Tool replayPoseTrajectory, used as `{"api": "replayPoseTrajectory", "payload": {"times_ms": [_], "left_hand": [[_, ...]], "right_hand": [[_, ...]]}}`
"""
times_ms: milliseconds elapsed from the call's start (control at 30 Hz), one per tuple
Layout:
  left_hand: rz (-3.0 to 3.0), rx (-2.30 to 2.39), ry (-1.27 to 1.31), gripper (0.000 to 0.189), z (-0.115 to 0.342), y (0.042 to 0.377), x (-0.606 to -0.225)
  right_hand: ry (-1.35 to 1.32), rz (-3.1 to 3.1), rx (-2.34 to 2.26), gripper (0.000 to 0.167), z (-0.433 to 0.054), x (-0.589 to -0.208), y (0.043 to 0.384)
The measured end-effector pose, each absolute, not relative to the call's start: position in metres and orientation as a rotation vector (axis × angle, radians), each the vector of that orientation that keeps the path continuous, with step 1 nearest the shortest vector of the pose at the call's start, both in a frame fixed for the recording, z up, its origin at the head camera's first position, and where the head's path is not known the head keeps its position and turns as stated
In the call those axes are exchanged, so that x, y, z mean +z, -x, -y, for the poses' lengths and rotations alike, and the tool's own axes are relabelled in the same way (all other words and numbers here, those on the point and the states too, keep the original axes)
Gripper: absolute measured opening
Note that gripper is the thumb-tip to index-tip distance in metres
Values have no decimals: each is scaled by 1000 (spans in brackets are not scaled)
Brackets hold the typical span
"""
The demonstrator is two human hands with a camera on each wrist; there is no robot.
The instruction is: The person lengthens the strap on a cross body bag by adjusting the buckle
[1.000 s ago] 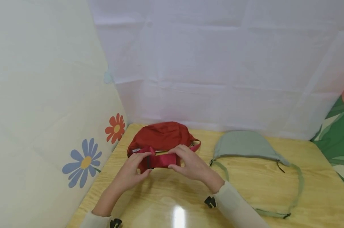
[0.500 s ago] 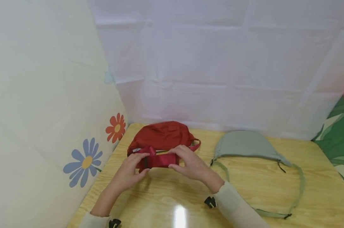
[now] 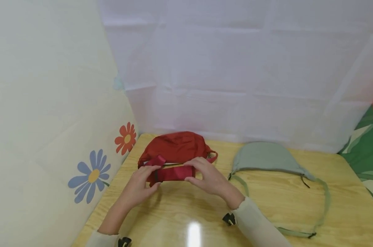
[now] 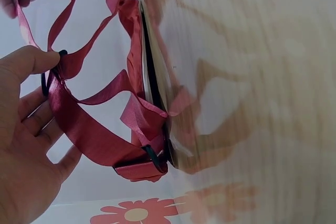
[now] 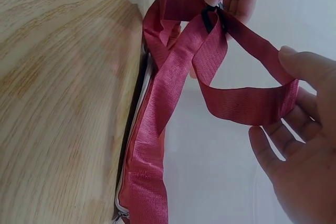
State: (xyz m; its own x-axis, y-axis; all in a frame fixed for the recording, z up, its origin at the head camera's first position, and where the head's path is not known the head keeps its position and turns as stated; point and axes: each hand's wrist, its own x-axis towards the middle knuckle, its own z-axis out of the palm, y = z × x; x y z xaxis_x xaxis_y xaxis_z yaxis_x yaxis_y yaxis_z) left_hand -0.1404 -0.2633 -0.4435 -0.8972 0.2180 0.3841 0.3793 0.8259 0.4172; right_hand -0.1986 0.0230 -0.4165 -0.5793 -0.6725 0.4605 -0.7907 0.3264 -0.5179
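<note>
A red waist bag [image 3: 177, 147] lies at the back left of the table, its dark-red webbing strap [image 3: 175, 174] raised in front of it. My left hand [image 3: 138, 187] pinches the strap at a black slider buckle [image 5: 208, 20], the thumb pressing on it. Fingers and thumb of my right hand [image 3: 209, 178] hold the end of a strap loop, which spans the gap between both hands. In the left wrist view a second dark buckle [image 4: 151, 156] sits on the strap near the bag. The bag's far side is hidden.
A grey-green bag [image 3: 263, 156] lies to the right, its strap [image 3: 325, 199] looped toward the front of the wooden table [image 3: 180, 219]. White cloth [image 3: 205, 68] hangs behind, and a flower-printed cloth [image 3: 50, 137] borders the left edge.
My hands have moved slightly apart, the left a little leftward and the right a little rightward. The strap span between them has grown longer. Both bags stay where they were.
</note>
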Motion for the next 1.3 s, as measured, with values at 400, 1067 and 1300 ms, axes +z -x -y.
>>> {"api": "replayPoseTrajectory", "payload": {"times_ms": [400, 1067, 1300], "left_hand": [[2717, -710, 442, 54, 265, 138, -439], [2638, -867, 650, 55, 274, 137, -437], [2612, -875, 659, 55, 275, 136, -440]], "right_hand": [[-1383, 2329, 1198, 40, -22, -413, 196], [-1412, 2310, 1326, 38, -31, -402, 199], [-1330, 2423, 1279, 34, -39, -409, 212]]}}
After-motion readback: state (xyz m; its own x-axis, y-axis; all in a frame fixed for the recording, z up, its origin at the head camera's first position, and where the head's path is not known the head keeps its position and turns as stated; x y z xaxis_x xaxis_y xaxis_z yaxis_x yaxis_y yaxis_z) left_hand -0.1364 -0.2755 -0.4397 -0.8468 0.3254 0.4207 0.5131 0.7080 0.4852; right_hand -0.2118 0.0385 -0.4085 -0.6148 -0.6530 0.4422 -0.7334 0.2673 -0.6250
